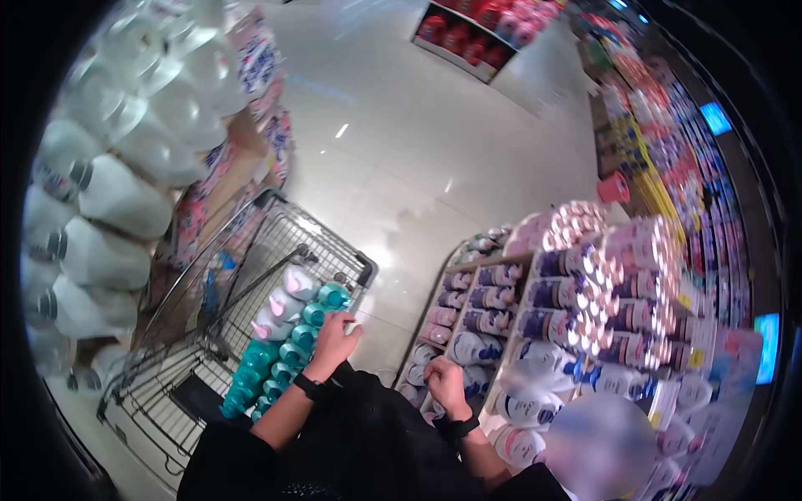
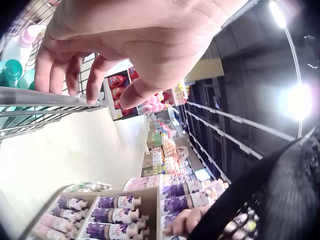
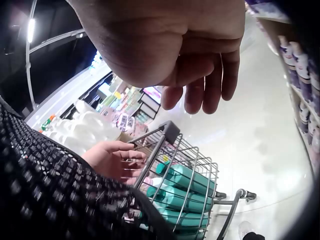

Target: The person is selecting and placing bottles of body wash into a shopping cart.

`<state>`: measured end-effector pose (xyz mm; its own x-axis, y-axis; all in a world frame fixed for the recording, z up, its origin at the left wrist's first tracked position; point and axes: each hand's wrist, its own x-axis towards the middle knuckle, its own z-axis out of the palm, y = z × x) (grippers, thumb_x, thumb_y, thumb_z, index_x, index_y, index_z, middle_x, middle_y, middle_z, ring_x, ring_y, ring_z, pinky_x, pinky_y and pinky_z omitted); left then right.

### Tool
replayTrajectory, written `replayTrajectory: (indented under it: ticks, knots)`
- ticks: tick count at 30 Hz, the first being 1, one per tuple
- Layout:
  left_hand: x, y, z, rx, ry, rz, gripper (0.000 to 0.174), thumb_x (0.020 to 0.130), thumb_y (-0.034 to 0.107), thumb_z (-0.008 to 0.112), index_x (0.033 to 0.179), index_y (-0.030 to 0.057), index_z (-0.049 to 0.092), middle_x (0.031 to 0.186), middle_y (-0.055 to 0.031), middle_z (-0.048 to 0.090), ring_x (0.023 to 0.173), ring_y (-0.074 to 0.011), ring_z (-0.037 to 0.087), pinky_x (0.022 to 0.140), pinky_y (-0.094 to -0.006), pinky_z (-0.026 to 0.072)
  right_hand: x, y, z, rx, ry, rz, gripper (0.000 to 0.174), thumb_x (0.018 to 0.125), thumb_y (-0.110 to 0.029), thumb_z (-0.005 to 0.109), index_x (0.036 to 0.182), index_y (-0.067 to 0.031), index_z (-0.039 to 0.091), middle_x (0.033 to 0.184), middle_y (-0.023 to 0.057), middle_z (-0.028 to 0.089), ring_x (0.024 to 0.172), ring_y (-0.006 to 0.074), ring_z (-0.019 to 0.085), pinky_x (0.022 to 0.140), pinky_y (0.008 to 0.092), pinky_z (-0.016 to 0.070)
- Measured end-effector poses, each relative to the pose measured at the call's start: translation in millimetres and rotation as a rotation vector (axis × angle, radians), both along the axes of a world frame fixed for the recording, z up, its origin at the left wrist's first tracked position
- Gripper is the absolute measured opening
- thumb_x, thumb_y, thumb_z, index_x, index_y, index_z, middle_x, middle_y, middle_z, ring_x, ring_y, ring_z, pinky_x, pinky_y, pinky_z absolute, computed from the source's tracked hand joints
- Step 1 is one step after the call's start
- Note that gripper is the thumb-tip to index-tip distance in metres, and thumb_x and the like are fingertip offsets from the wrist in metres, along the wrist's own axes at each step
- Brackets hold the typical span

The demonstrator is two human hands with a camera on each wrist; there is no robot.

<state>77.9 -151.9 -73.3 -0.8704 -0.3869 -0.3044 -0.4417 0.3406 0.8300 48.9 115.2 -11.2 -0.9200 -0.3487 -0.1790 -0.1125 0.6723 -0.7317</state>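
My left hand (image 1: 336, 341) hovers at the side of a metal shopping cart (image 1: 368, 265), palm down. Its fingers are loosely bent, and in the left wrist view the fingertips (image 2: 92, 97) reach right to the cart's grey rim (image 2: 45, 97), the thumb apart from them. Inside the cart lie several teal bottles (image 1: 255, 367) and white bottles with pink caps (image 1: 280, 309). My right hand (image 1: 447, 386) hangs in front of the shelf of bottles, fingers loosely curled with nothing in them.
To the right, a display shelf (image 1: 528, 284) carries rows of purple-labelled and white bottles. Large white jugs (image 1: 125, 196) are stacked at the left beside the cart. Red packages fill a far stand (image 1: 455, 65), and tiled floor (image 1: 393, 159) stretches between.
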Motion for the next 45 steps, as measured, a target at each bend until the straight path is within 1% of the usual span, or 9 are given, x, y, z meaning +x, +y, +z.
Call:
replayTrajectory:
  ticks: [7, 12, 15, 18, 21, 29, 35, 39, 45]
  knots:
    - [-37, -19, -5, -0.367, -0.044, -0.199, 0.047, 0.077, 0.019, 0.074, 0.112, -0.0033, 0.053, 0.12, -0.0266, 0.047, 0.119, -0.0453, 0.044, 0.102, -0.0501, 0.037, 48, 47, 8, -0.074, -0.026, -0.458, 0.014, 0.079, 0.001, 0.052, 0.082, 0.0028, 0.066, 0.083, 0.0176, 0.067, 0.079, 0.0325, 0.067, 0.071, 0.0369, 0.0515]
    - [-71, -15, -25, -0.886, 0.176, -0.365, 0.052, 0.075, 0.02, 0.075, 0.115, -0.004, 0.052, 0.126, -0.0294, 0.045, 0.121, -0.0465, 0.042, 0.105, -0.0539, 0.0334, 83, 76, 31, -0.21, 0.271, -1.102, 0.01, 0.083, -0.003, 0.062, 0.092, 0.0019, 0.063, 0.085, 0.0143, 0.065, 0.081, 0.0267, 0.066, 0.076, 0.0346, 0.0521]
    - [-108, 2, -2, -0.54, 0.021, -0.543, 0.05, 0.076, 0.02, 0.075, 0.113, -0.004, 0.053, 0.13, -0.0305, 0.045, 0.126, -0.0457, 0.039, 0.107, -0.0508, 0.0326, 105, 99, 50, -0.141, 0.449, -1.473, 0.02, 0.079, -0.004, 0.069, 0.096, 0.0017, 0.06, 0.092, 0.0134, 0.063, 0.088, 0.0255, 0.064, 0.079, 0.0337, 0.0499]
    - [-134, 59, 31, -0.344, -0.019, -0.735, 0.035, 0.08, 0.02, 0.073, 0.104, -0.0023, 0.061, 0.112, -0.022, 0.062, 0.109, -0.0347, 0.058, 0.095, -0.0418, 0.0457, 113, 129, 55, 0.039, 0.628, -1.725, 0.031, 0.077, -0.007, 0.075, 0.103, 0.0018, 0.059, 0.096, 0.0136, 0.062, 0.093, 0.0276, 0.063, 0.084, 0.0355, 0.0494]
    - [-144, 117, 46, 0.048, -0.03, -1.066, 0.024, 0.087, 0.018, 0.07, 0.099, -0.0016, 0.065, 0.088, -0.01, 0.07, 0.084, -0.0216, 0.068, 0.081, -0.0337, 0.053, 98, 154, 77, 0.096, 0.702, -1.617, 0.037, 0.075, -0.01, 0.079, 0.105, 0.0014, 0.06, 0.1, 0.0142, 0.062, 0.093, 0.0286, 0.063, 0.084, 0.037, 0.0502]
    - [-137, 233, 108, 0.113, -0.101, -1.763, 0.029, 0.091, 0.024, 0.066, 0.106, -0.001, 0.065, 0.097, -0.0119, 0.071, 0.094, -0.0226, 0.068, 0.086, -0.0342, 0.0515, 69, 191, 50, -0.195, 0.666, -1.528, 0.041, 0.076, -0.008, 0.079, 0.113, 0.0024, 0.065, 0.117, 0.0154, 0.065, 0.104, 0.0251, 0.064, 0.089, 0.0356, 0.0502]
    - [-138, 241, 104, 0.122, -0.159, -1.869, 0.03, 0.092, 0.026, 0.066, 0.107, -0.0001, 0.065, 0.098, -0.0122, 0.071, 0.096, -0.0226, 0.068, 0.087, -0.0349, 0.0513, 84, 197, 40, -0.757, 0.804, -1.316, 0.035, 0.088, -0.009, 0.063, 0.121, 0.0044, 0.061, 0.124, 0.0134, 0.062, 0.118, 0.0228, 0.057, 0.104, 0.0334, 0.0421]
    - [-146, 235, 88, 0.226, -0.264, -1.836, 0.028, 0.093, 0.023, 0.066, 0.107, -0.0002, 0.065, 0.094, -0.0077, 0.069, 0.088, -0.0162, 0.064, 0.083, -0.0309, 0.0509, 86, 206, 51, -0.516, 0.621, -1.367, 0.049, 0.076, -0.007, 0.075, 0.122, 0.0033, 0.061, 0.122, 0.0113, 0.063, 0.115, 0.0197, 0.059, 0.101, 0.0326, 0.0444]
    - [-153, 230, 81, 0.357, -0.386, -1.773, 0.026, 0.093, 0.023, 0.067, 0.107, 0.0009, 0.066, 0.091, -0.0026, 0.066, 0.083, -0.0105, 0.059, 0.078, -0.0267, 0.0495, 80, 183, 59, -0.086, 0.66, -1.563, 0.045, 0.065, -0.019, 0.089, 0.101, -0.0001, 0.068, 0.095, 0.0079, 0.065, 0.087, 0.0266, 0.06, 0.076, 0.036, 0.0482]
